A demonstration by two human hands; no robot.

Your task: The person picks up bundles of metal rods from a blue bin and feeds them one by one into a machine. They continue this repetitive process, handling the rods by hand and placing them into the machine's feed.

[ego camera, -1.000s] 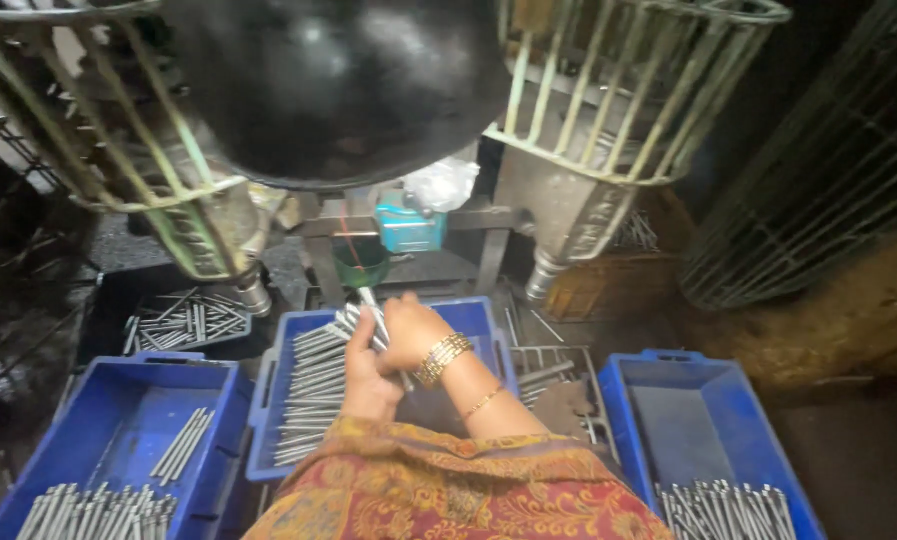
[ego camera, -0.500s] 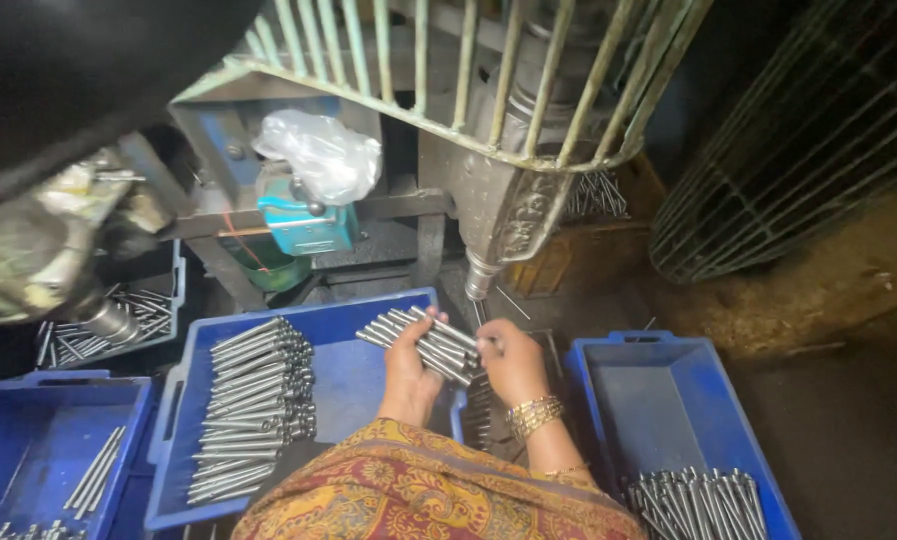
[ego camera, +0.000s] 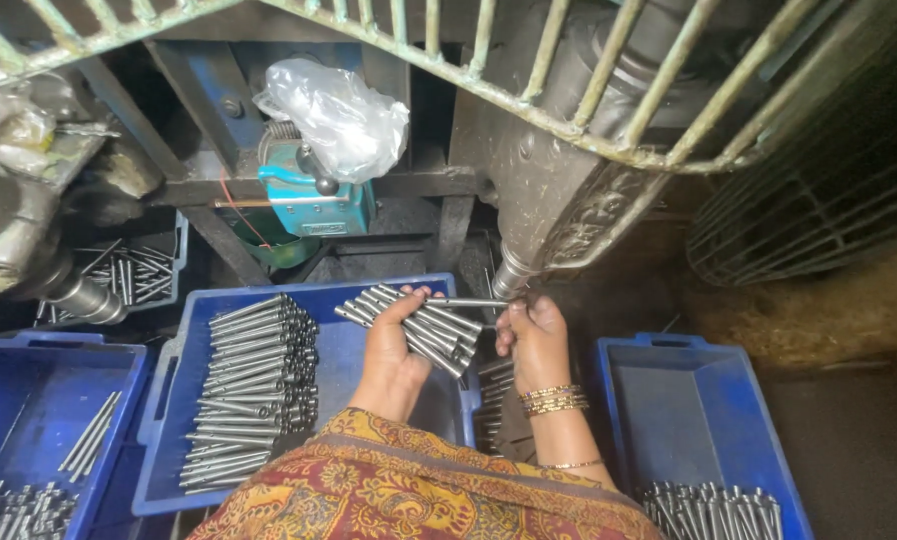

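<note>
My left hand (ego camera: 391,352) grips a bundle of several grey metal rods (ego camera: 409,322) over the right end of the middle blue crate (ego camera: 349,352). My right hand (ego camera: 535,338), with gold bangles at the wrist, pinches a single rod (ego camera: 467,302) that lies level and points at the nozzle (ego camera: 514,278) of the grey machine (ego camera: 569,190). A neat pile of rods (ego camera: 254,385) fills the left half of the middle crate.
A blue crate (ego camera: 704,420) at the right holds rods in its near corner. Another blue crate (ego camera: 29,420) at the left has loose rods. A turquoise box (ego camera: 314,205) under a plastic bag (ego camera: 339,105) sits behind. Wire guards (ego camera: 819,190) stand around.
The view has swung right and closer to the right-hand machine. My hands moved from the crate's middle to its right end, and my right hand now holds one rod at the nozzle.
</note>
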